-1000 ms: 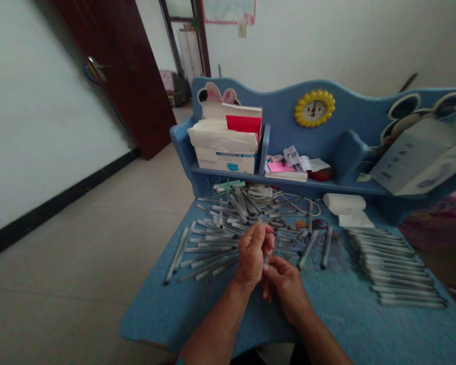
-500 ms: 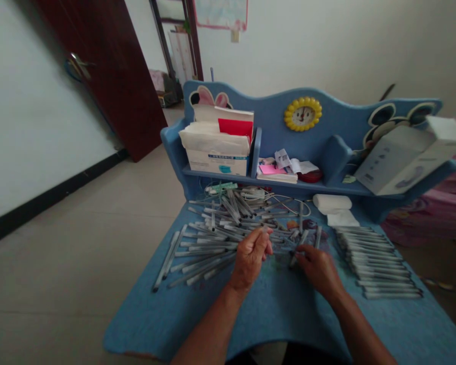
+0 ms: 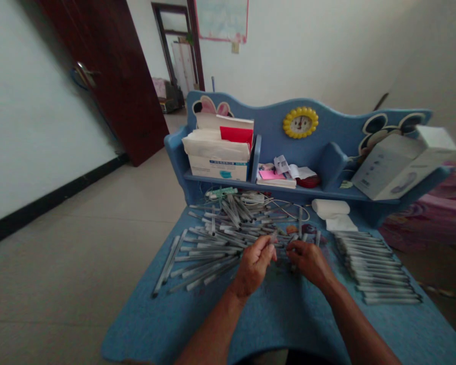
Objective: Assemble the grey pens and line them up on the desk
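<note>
My left hand [image 3: 255,263] is closed, and the clear end of a slim pen [image 3: 274,236] sticks out above its fingers. Just to the right, my right hand [image 3: 307,257] is bent into a pinch over the desk; whatever its fingertips hold is hidden. The two hands are close together but apart. To the left and behind them lies a loose heap of translucent grey pens [image 3: 209,250], many with dark ends. A few pens also stand out behind the right hand. On the far right, a neat row of similar pens [image 3: 382,268] lies side by side.
The blue desk [image 3: 167,324] has a raised shelf holding a mask box [image 3: 218,167], papers [image 3: 277,177] and a tilted white carton [image 3: 395,167]. A white paper roll [image 3: 330,208] and a thin cable [image 3: 289,203] lie under the shelf. A yellow flower clock [image 3: 300,122] sits on the backboard.
My left hand has moved slightly right, still closed. The right hand has shifted left and away from me, bringing its fingers nearer the left. The camera view has tilted up a little.
</note>
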Available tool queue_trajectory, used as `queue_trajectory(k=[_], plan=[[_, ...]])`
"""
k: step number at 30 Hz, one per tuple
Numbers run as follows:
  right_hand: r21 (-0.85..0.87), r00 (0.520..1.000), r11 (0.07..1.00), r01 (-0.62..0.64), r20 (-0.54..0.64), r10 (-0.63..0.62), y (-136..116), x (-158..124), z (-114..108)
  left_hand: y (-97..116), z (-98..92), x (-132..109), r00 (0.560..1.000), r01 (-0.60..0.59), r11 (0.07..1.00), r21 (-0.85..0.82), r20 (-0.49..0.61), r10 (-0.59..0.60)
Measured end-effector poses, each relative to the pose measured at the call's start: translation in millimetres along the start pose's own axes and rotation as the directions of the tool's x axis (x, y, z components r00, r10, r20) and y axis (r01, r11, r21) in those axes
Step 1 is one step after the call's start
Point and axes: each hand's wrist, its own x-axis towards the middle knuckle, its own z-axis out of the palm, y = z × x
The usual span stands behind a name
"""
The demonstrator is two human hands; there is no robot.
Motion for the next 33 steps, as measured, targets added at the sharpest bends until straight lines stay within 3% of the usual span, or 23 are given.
queue_trajectory(k=[1,3,5,8,12,20,33], plan=[[0.214,1.0,0.977,0.007,0.012,-0.01,-2,-2,-1,0,0.2,0,1.0,-0.003,1.0,0.006,0.013,0.003],[0.563,0.999,0.826,-0.004,0.044,-0.025,-6,-8,-3,2,0.6,0,0.999,-0.009,1.0,0.025,0.046,0.008],[0.759,0.996,0.651,-0.003,0.057,-0.062,-9,-13,-5,4,0.8,0,0.997,-0.02,0.999,0.049,0.078,0.016],[0.883,0.993,0.47,0.012,0.043,-0.106,-12,-16,-9,7,1.3,0,0.993,-0.057,0.995,0.087,0.106,0.048],[0.93,0.994,0.368,0.019,0.023,-0.108,-14,-17,-14,9,3.3,-1,0.991,-0.11,0.989,0.101,0.093,0.101],[0.904,0.996,0.427,0.033,0.006,-0.09,-17,-22,-22,9,5.9,-1,0.984,-0.165,0.981,0.1,0.079,0.157],[0.712,0.99,0.697,0.086,0.016,-0.139,-19,-22,-45,12,7.4,-1,0.983,-0.136,0.99,0.036,0.127,0.13]])
